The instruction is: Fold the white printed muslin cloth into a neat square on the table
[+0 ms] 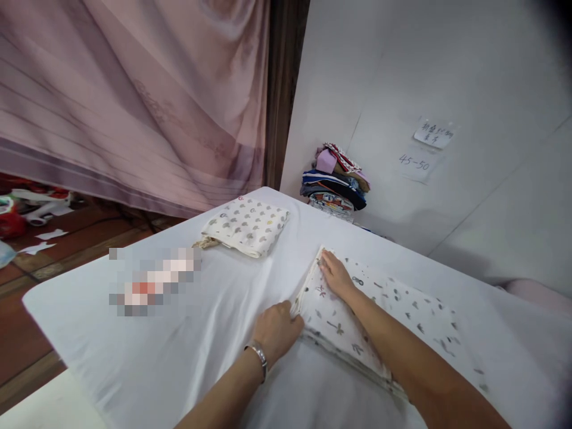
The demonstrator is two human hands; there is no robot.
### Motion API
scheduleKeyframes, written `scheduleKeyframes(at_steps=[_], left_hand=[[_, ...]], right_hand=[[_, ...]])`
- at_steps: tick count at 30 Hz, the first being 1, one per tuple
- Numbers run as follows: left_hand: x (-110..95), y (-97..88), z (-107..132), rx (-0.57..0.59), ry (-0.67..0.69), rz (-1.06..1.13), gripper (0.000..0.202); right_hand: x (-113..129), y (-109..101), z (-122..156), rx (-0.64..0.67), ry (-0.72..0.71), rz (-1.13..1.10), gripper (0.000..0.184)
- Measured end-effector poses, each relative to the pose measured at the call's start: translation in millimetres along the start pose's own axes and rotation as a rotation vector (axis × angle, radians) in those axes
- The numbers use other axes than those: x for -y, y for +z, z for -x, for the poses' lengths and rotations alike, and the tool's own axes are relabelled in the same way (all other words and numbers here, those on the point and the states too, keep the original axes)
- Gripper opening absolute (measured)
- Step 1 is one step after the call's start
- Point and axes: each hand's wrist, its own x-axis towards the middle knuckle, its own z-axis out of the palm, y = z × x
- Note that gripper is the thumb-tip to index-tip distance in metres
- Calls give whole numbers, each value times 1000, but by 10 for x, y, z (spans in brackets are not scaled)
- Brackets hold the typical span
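A white folded cloth (333, 319) with small grey and brown prints of palms and animals lies in layers on the white-covered table (192, 363). At its near left corner, my left hand (277, 326), with a silver bracelet on the wrist, is closed with the thumb on top and the fingers at the edge. My right hand (335, 273) reaches across the cloth and grips its far left corner. The fingertips at both corners are partly hidden. Farther back lies a second folded cloth (250, 225), cream with grey prints and a tan tassel or cord at its left corner.
A blurred-out patch (154, 283) covers something on the table's left. Stacked folded clothes (335, 179) stand behind the table by the grey wall, which bears handwritten papers (417, 164). A pink curtain (156, 101) hangs at the back left above a brown floor with scattered items.
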Motion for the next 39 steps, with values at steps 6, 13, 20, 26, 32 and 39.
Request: scheduleKeyframes(at_steps=[6, 13, 20, 26, 32, 39], left_hand=[[27, 24, 6, -66, 30, 5, 26], [23, 15, 4, -109, 215, 64, 22], [26, 62, -23, -138, 228, 112, 10], [14, 91, -33, -176, 206, 96, 12], [9, 79, -32, -180, 184, 100, 14], [10, 85, -38, -202, 166, 132, 21]], right_hand=[[-43, -266, -258, 71, -65, 104, 37], [73, -390, -383, 255, -171, 135, 23], [80, -398, -363, 271, -155, 135, 22], [100, -307, -426, 228, -104, 118, 20], [94, -260, -456, 237, -72, 110, 23], [91, -262, -352, 89, 16, 128, 37]])
